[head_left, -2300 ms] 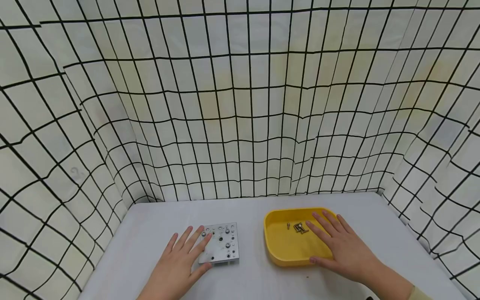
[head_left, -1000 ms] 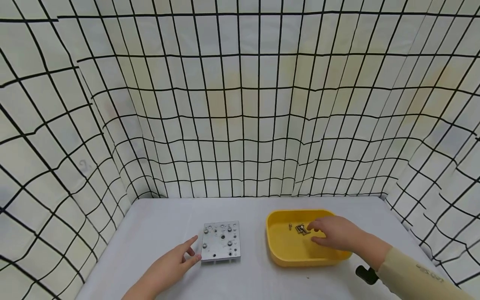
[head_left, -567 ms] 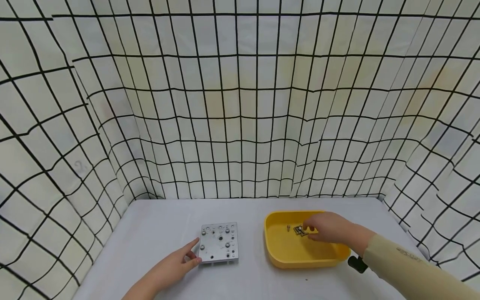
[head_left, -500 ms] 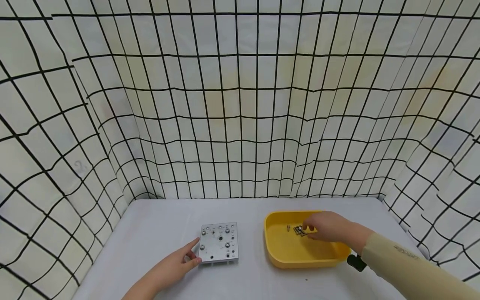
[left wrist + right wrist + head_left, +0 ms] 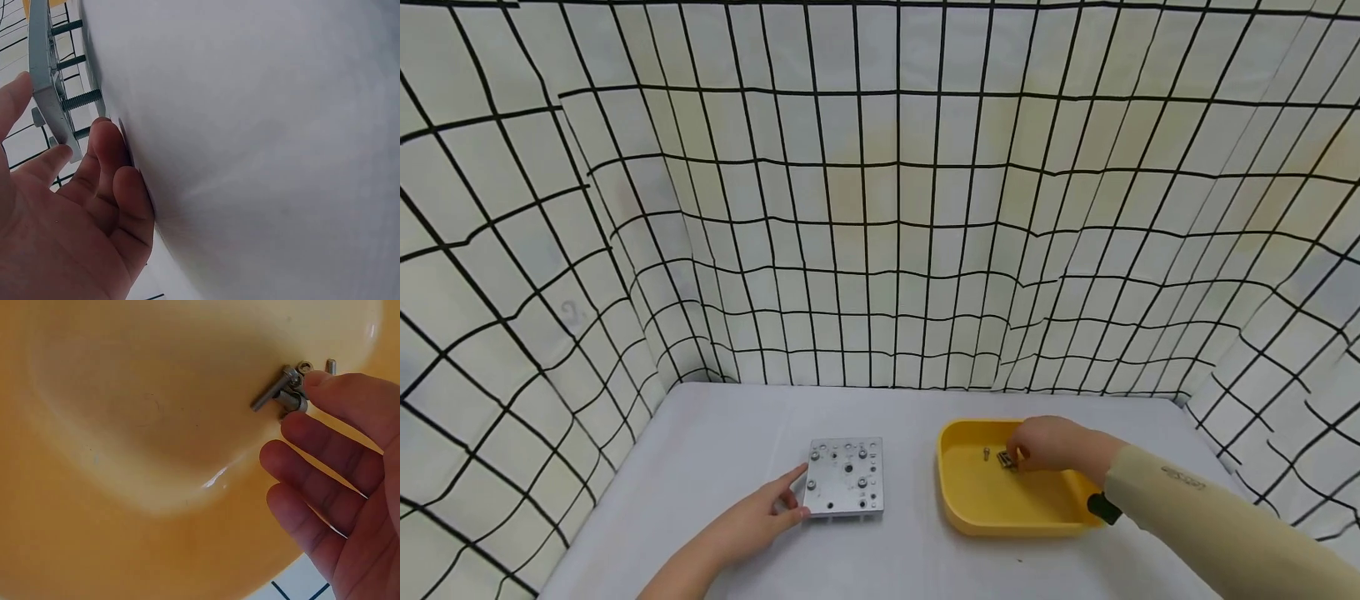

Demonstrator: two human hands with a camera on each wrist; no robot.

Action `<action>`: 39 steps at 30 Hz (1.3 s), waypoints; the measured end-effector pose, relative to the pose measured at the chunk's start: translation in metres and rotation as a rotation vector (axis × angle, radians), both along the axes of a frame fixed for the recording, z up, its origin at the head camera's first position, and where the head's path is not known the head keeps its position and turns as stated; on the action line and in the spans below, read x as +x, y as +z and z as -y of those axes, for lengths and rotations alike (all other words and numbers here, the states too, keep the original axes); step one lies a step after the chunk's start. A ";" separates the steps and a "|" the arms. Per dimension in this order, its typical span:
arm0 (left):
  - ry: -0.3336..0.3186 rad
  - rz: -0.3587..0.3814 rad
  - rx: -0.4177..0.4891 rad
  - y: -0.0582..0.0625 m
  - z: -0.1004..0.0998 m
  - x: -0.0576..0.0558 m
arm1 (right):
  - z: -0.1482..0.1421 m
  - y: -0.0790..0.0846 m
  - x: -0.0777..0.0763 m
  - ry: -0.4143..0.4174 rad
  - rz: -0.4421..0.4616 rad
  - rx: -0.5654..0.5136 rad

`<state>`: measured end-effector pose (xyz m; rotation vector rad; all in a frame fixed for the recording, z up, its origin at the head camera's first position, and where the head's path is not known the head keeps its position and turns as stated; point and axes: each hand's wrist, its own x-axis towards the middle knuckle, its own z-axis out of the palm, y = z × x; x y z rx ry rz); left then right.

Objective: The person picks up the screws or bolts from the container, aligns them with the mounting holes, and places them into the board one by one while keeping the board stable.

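Note:
A silver metal plate [image 5: 844, 479] with bolts and holes lies on the table, left of centre. At its left edge and near-left corner, my left hand [image 5: 752, 521] touches it with the index finger and thumb; the remaining fingers curl loosely beside the plate. Threaded bolt ends [image 5: 81, 100] stick out below the plate in the left wrist view. Over the yellow tray [image 5: 992, 528], my right hand [image 5: 1048, 446] reaches down to a small pile of screws [image 5: 275, 387]. Its thumb and index tips are at the pile, with a gap between them; the fingertips partly hide the screws.
One lone screw [image 5: 987, 454] lies in the tray left of the pile. The white-covered table [image 5: 902, 550] bears a tiny dark speck near the front. White walls [image 5: 880, 250] with black grid lines enclose the table's back and sides.
From spread above the plate and tray, my left hand moved to the plate's left edge, and my right hand went down to the screw pile. The head view has shifted slightly.

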<state>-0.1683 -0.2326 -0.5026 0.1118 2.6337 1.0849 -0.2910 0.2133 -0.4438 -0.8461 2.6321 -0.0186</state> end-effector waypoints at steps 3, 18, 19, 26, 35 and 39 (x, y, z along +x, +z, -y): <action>0.006 0.011 0.003 0.000 -0.001 -0.001 | 0.002 -0.001 -0.001 0.000 0.013 0.018; 0.017 0.024 0.025 -0.001 0.000 0.000 | 0.003 -0.020 -0.007 -0.014 0.024 0.037; 0.014 0.022 0.025 -0.001 0.000 0.000 | 0.003 -0.021 -0.007 -0.015 0.026 0.034; 0.002 0.016 0.027 0.000 0.001 0.000 | 0.003 -0.022 -0.005 0.050 0.021 -0.007; 0.015 0.015 0.011 0.003 -0.001 0.001 | 0.003 -0.023 -0.004 0.074 0.027 -0.026; 0.023 0.017 0.004 0.002 0.000 0.001 | 0.002 -0.020 -0.005 0.066 0.035 -0.049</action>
